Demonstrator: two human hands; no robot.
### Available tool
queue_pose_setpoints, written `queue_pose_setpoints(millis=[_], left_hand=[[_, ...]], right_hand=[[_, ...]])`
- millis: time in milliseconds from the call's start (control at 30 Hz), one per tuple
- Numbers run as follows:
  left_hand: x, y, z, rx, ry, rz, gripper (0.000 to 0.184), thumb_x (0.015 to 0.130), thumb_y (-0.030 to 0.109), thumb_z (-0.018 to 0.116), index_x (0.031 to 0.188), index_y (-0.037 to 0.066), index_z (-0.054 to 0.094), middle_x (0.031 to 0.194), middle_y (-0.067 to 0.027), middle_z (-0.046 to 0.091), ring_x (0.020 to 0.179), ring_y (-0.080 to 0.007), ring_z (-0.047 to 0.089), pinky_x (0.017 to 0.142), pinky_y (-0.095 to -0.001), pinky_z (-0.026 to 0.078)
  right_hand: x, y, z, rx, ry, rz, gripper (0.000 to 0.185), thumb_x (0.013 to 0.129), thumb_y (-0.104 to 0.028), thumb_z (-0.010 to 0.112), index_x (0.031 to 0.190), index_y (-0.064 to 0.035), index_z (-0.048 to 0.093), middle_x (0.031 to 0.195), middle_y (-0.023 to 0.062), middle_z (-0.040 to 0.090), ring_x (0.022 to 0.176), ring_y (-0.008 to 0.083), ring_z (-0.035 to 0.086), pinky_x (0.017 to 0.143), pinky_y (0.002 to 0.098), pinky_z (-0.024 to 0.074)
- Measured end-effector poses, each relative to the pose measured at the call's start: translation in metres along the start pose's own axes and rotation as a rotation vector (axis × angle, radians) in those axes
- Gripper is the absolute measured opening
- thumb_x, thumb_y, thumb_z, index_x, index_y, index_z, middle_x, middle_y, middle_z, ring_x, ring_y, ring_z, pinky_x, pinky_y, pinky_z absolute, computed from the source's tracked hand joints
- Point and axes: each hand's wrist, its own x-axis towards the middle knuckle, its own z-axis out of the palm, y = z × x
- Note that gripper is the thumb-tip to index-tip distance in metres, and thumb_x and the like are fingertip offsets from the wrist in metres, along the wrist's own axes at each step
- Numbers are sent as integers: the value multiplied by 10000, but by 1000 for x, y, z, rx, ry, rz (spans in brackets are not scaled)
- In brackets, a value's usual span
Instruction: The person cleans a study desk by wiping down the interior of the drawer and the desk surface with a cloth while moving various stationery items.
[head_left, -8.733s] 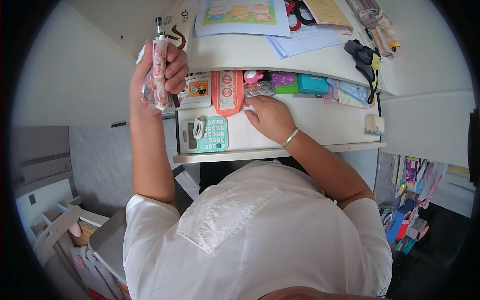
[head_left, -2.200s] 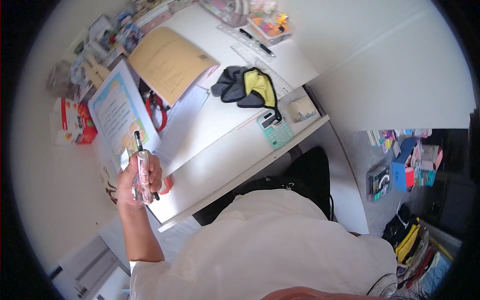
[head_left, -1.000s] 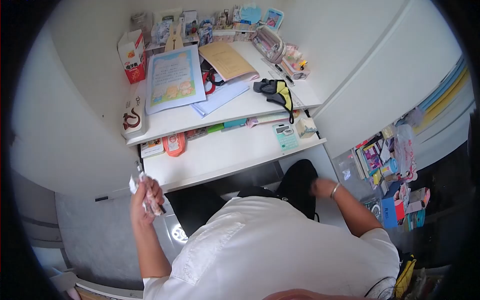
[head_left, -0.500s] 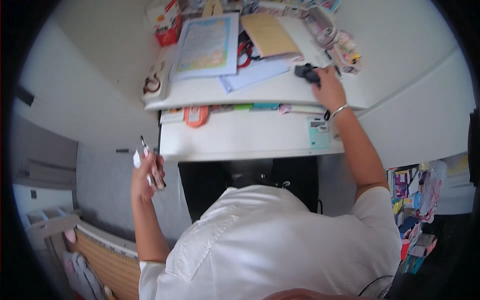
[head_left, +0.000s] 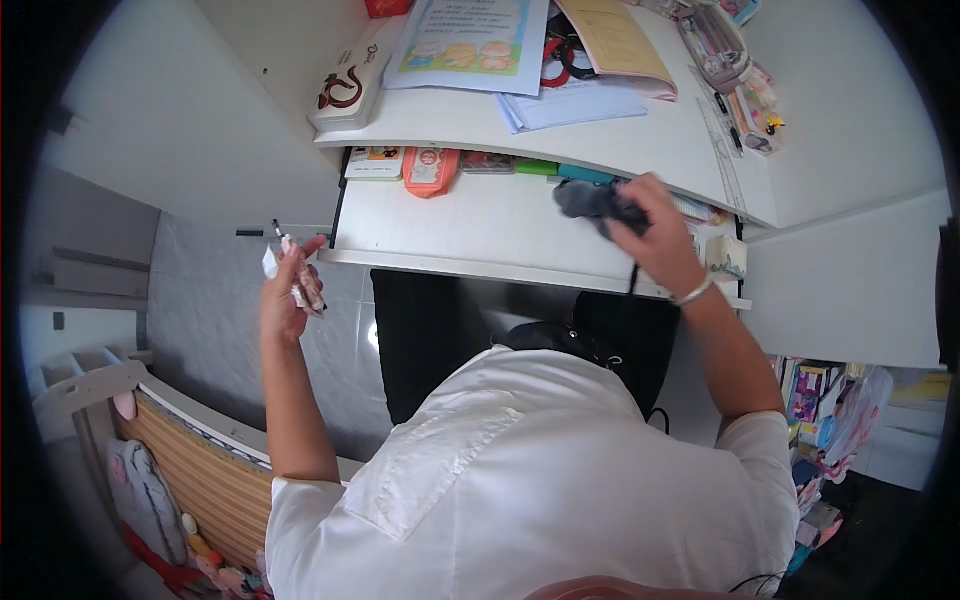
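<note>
My right hand [head_left: 660,240] is closed on a dark grey and black object [head_left: 585,200], blurred by motion, with a black strap hanging from it. I cannot make out its kind. This hand is over the pulled-out drawer [head_left: 450,225], near its right side. My left hand [head_left: 288,295] is closed around a bundle of pens [head_left: 308,285], some pinkish, with a dark tip sticking up and a small white piece beside it. It hovers left of the drawer, over the floor. An orange pouch [head_left: 431,172] and a white box [head_left: 374,163] lie at the drawer's back left.
On the desk [head_left: 440,118] above lie a printed sheet [head_left: 465,50], a tan envelope [head_left: 622,45], white papers [head_left: 580,108] and a white case [head_left: 347,95]. Pencil cases [head_left: 715,50], a clear ruler [head_left: 722,150] and pens are at the right. A cream block [head_left: 727,256] sits by the drawer's right end.
My right hand has lifted the dark object off the desk top and brought it toward me over the drawer. My left hand still holds the pens. The view has shifted.
</note>
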Motion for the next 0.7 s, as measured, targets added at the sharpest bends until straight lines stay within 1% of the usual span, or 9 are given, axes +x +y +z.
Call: queue_pose_setpoints(millis=[100,133,167,200,300,333,400,533,700], left_hand=[[1,0,4,107,-27,-48,317,926,298,654,1088,27,629,895,-72,679,580,-88,526,526,-245,454],[-2,4,5,186,-51,-24,302,908,264,676,1070,10,671,738,-5,609,574,-76,515,532,-233,431],[-4,7,7,287,-79,-15,292,905,260,682,1060,13,679,715,8,587,575,-72,514,533,-231,426],[-6,9,8,386,-108,-7,283,902,256,688,1051,16,686,693,20,566,576,-68,512,533,-229,421],[-15,13,18,500,-152,2,253,884,192,709,1079,32,689,691,38,556,591,-53,521,539,-224,416],[-16,14,22,483,-175,11,251,882,181,712,1083,34,689,695,39,558,589,-51,520,537,-224,414],[-9,9,21,469,-203,66,261,865,148,733,1091,29,682,708,43,566,576,-43,511,522,-221,404],[-4,11,28,518,-200,35,244,852,123,755,1062,26,679,716,42,581,571,-42,502,515,-218,395],[-4,7,21,492,-203,32,224,852,114,752,1044,25,677,717,39,586,572,-41,504,509,-219,398]], right_hand=[[-1,12,47,-42,-192,57,329,773,-119,750,1049,-17,604,984,115,538,880,298,586,778,352,488],[1,9,54,-3,-323,58,332,783,-167,758,1051,-29,619,1006,113,540,874,293,594,770,358,492],[4,5,59,35,-454,61,340,793,-215,767,1053,-41,635,1028,111,543,868,289,602,763,364,495],[10,-5,58,17,-567,42,335,825,-315,743,1034,-63,670,977,104,579,834,281,621,737,366,498],[40,-20,64,-132,-533,-3,311,816,-322,767,1007,-86,699,825,59,586,674,231,589,630,332,468],[52,-22,75,-144,-432,-70,248,849,-330,722,945,-102,702,743,57,605,674,259,603,614,367,468],[75,-20,109,-178,-400,-86,245,852,-328,710,878,-86,683,737,73,627,678,279,615,615,386,477],[108,-23,171,-268,-417,-82,287,854,-324,692,739,-68,632,690,102,652,670,313,636,619,420,495],[120,-18,197,-387,-429,-83,329,844,-355,695,683,-77,626,657,96,655,621,299,644,610,418,508]])
